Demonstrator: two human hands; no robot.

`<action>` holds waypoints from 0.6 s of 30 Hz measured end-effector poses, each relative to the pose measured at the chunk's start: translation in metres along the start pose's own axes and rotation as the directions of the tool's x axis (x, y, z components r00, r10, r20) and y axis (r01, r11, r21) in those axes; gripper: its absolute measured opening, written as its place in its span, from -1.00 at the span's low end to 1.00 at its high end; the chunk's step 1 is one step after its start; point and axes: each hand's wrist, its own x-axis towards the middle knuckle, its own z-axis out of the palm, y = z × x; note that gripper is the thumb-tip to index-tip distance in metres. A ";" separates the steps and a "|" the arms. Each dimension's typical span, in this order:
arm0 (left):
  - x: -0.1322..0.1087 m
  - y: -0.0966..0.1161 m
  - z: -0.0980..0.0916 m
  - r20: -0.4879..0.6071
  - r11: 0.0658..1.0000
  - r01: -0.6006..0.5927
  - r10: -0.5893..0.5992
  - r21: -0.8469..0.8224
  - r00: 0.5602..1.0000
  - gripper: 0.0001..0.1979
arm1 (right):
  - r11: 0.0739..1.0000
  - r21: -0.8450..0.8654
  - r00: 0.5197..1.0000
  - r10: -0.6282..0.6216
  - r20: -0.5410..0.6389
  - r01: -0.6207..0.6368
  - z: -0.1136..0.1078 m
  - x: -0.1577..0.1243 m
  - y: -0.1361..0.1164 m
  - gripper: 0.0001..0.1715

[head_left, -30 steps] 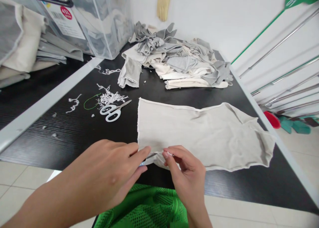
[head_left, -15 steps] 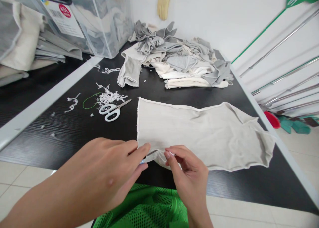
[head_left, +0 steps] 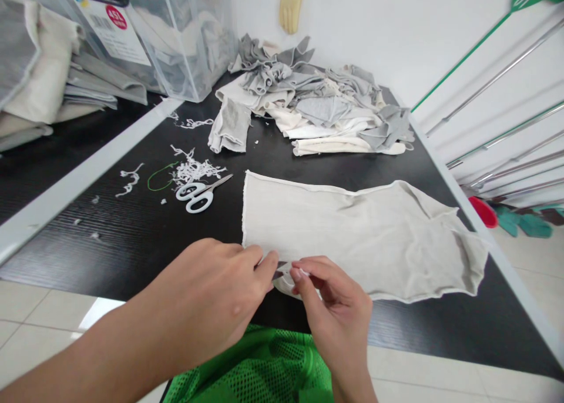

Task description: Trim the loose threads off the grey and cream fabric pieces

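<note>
A pale grey cloth piece (head_left: 335,227), shaped like a sleeve, lies flat on the black table with pale seams along its long sides. My left hand (head_left: 224,285) is closed round small thread snips (head_left: 280,271); only their metal blades show past my fingertips, beside the cloth's near edge. Thumb and forefinger of my right hand (head_left: 335,303) pinch the near edge of the cloth, where a bit of white thread (head_left: 303,272) shows between them. The blade tips are close to that pinch; whether they touch the thread cannot be made out.
White-handled scissors (head_left: 199,197) lie by a heap of white thread scraps (head_left: 194,171) and a green loop (head_left: 154,182). Crumpled grey and cream cloths (head_left: 321,106) are piled at the back. A clear plastic bin (head_left: 176,44) and folded cloths (head_left: 48,74) stand left.
My left hand has moved right with the snips, bringing the blades up to the pinched edge. My right hand and the cloth have hardly moved.
</note>
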 end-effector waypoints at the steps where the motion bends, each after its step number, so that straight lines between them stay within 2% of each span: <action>1: 0.001 0.001 0.000 0.005 1.000 -0.004 0.004 -0.002 1.000 -0.68 | 1.000 0.004 1.000 -0.003 -0.002 0.003 0.000 0.000 0.000 -0.86; 10: 0.008 0.005 -0.002 0.012 0.998 -0.061 0.061 0.032 0.998 -0.71 | 1.000 0.011 1.000 -0.001 0.004 0.001 0.001 0.004 -0.004 -0.86; 18: 0.002 0.001 0.007 0.072 0.999 -0.043 0.043 0.003 0.996 -0.72 | 1.000 0.022 1.000 0.003 0.008 -0.003 0.001 0.003 -0.003 -0.87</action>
